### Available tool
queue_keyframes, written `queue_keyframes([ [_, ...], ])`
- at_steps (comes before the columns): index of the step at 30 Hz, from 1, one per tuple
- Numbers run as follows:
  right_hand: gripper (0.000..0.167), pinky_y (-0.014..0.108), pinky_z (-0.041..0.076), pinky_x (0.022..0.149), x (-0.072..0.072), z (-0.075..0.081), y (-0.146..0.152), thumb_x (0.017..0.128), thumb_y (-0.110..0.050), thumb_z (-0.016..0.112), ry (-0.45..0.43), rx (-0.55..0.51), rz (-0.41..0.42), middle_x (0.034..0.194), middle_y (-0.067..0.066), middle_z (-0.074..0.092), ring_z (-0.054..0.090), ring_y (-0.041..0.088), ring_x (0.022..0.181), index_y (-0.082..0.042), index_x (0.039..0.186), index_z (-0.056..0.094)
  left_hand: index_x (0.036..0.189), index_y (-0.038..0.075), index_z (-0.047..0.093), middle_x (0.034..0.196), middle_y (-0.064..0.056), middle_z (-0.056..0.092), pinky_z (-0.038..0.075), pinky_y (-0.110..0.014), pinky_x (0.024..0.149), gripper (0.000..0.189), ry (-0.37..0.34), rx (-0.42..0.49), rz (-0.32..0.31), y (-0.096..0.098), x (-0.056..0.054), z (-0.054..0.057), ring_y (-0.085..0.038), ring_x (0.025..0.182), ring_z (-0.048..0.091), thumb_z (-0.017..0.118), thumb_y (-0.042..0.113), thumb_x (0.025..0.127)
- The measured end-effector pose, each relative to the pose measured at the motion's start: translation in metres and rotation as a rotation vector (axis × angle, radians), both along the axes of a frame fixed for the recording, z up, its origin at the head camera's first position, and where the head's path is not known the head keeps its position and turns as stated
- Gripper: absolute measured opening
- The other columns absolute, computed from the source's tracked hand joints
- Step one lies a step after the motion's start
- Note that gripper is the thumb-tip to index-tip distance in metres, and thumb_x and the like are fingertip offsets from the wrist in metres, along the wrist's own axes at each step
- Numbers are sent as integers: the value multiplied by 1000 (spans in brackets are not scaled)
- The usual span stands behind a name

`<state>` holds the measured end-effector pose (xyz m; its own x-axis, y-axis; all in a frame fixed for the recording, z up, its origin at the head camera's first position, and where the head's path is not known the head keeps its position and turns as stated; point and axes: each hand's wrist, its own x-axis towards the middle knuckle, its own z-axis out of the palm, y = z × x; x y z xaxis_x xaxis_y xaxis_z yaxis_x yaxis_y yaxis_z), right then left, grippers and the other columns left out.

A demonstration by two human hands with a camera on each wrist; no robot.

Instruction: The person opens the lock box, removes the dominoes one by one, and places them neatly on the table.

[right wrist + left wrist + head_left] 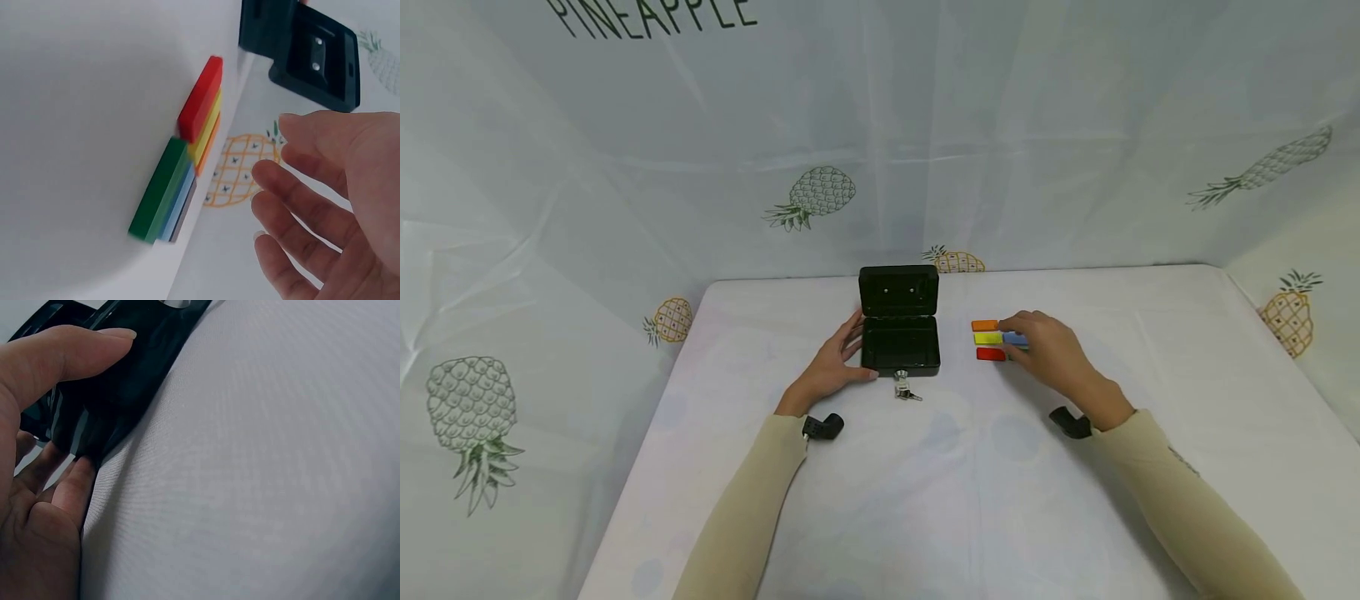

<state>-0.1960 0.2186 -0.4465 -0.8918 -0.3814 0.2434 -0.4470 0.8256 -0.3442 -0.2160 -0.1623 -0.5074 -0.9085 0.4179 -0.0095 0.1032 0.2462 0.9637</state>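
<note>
A small black cash box stands on the table with its lid raised. Keys hang from the lock at its front. My left hand grips the box's left side, the thumb on the front wall and the fingers along the side. To the right lie flat blocks in two columns: orange, yellow and red, then green, blue and a greyish one. Over the right column hovers my right hand, fingers spread and apart from the blocks.
A white cloth covers the table. Behind it and at the sides hangs a pale sheet printed with pineapples. Each wrist wears a small black camera.
</note>
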Motion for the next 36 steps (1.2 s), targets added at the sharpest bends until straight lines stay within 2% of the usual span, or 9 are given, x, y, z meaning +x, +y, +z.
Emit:
queue_keyframes([
  [10, 30, 53, 62, 87, -7, 1, -23, 93, -4, 79, -18, -38, 25, 117, 15, 75, 69, 35, 105, 0, 122, 76, 172, 21, 10, 176, -8, 19, 34, -41, 129, 119, -13, 2, 1, -1, 0, 0, -29, 161, 24, 84, -8, 84],
  [20, 33, 53, 62, 90, -15, 3, -40, 93, -8, 80, -45, -38, 15, 117, 14, 76, 70, 34, 108, 0, 125, 75, 172, 19, 10, 176, -8, 19, 34, -40, 129, 119, -20, 6, 8, -1, 1, 3, -28, 161, 24, 84, -9, 84],
  [26, 33, 54, 62, 92, -17, 4, -45, 95, -11, 79, -20, -39, 23, 119, 16, 75, 69, 35, 109, 0, 125, 75, 172, 18, 8, 176, -11, 17, 32, -42, 129, 118, -11, 3, -4, -1, 1, 4, -32, 161, 23, 84, -8, 84],
  [31, 38, 56, 59, 100, -18, 3, -46, 95, -16, 80, 18, -35, 34, 126, 18, 72, 66, 39, 117, 0, 128, 73, 172, 23, 5, 175, -12, 15, 33, -43, 129, 120, -2, -8, -11, -3, 1, 5, -32, 161, 24, 84, -4, 86],
  [36, 49, 61, 51, 109, -19, 3, -46, 95, -23, 81, 70, 4, 29, 138, 22, 66, 61, 42, 127, 2, 135, 68, 172, 20, 7, 175, -11, 13, 33, -46, 129, 107, 40, 37, -1, -4, 1, 3, -32, 162, 20, 77, 0, 95],
])
